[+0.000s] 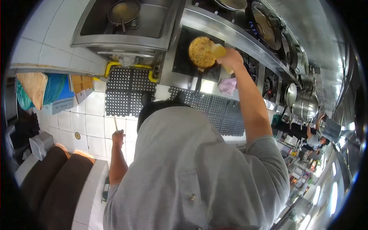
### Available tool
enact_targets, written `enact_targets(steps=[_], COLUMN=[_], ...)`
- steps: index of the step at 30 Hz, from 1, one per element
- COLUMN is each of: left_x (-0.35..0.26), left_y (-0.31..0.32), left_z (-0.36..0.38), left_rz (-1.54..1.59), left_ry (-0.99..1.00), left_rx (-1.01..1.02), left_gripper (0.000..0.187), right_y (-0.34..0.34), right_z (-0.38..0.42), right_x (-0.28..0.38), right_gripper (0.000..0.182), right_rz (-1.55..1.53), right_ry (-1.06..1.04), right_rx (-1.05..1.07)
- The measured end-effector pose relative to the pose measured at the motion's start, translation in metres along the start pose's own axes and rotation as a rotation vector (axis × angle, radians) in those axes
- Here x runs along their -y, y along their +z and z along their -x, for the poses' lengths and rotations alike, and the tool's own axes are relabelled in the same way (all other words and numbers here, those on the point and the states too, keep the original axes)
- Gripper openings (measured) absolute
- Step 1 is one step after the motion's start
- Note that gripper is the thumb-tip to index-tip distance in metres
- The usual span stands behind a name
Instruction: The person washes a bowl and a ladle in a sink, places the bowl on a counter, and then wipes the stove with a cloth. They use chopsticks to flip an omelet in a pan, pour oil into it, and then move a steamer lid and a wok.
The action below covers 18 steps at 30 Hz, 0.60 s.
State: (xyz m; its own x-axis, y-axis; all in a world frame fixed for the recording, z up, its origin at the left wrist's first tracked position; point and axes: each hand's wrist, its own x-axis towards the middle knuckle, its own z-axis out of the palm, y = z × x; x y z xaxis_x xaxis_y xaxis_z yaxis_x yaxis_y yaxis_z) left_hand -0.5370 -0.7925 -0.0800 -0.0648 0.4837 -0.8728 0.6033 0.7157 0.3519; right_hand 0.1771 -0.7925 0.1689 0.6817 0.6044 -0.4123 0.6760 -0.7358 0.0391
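Observation:
My right hand (232, 59) is wrapped round a yellowish squeeze bottle (218, 50), tilted over the near side of a frying pan (199, 82). A round, golden-brown layer of food (201, 53) fills the pan, which sits on the stove with its black handle pointing toward me. Low at my left side, away from the stove, my left hand (118, 138) is closed on a thin, light-coloured stick (115, 124); its exact kind I cannot make out. A pinkish cloth (227, 86) lies on the stove's front edge below my right forearm.
Left of the stove is a metal sink unit (157, 40) with another pan (124, 12) in it. Larger pans (264, 28) stand on back burners, one with a blue flame. Black rubber mats (130, 90) cover the floor. Another person (316, 142) is far right.

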Motion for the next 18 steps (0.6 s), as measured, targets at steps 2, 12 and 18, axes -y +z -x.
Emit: enact_targets(steps=[2, 12, 18], left_x=[0.013, -0.093, -0.149], left_y=[0.001, 0.008, 0.089], left_z=[-0.012, -0.052, -0.004], left_rz=[-0.025, -0.234, -0.057], left_ry=[-0.099, 0.119, 0.408], left_rx=[0.029, 0.065, 0.019], left_gripper=[0.037, 0.038, 0.03], right_y=[0.022, 0.064, 0.074], right_z=[0.021, 0.122, 0.147], right_x=[-0.024, -0.041, -0.107], right_gripper=[0.073, 0.083, 0.079], right_rz=[-0.227, -0.932, -1.332], right_ry=[-0.011, -0.036, -0.219], right_rx=[-0.076, -0.297, -0.528])
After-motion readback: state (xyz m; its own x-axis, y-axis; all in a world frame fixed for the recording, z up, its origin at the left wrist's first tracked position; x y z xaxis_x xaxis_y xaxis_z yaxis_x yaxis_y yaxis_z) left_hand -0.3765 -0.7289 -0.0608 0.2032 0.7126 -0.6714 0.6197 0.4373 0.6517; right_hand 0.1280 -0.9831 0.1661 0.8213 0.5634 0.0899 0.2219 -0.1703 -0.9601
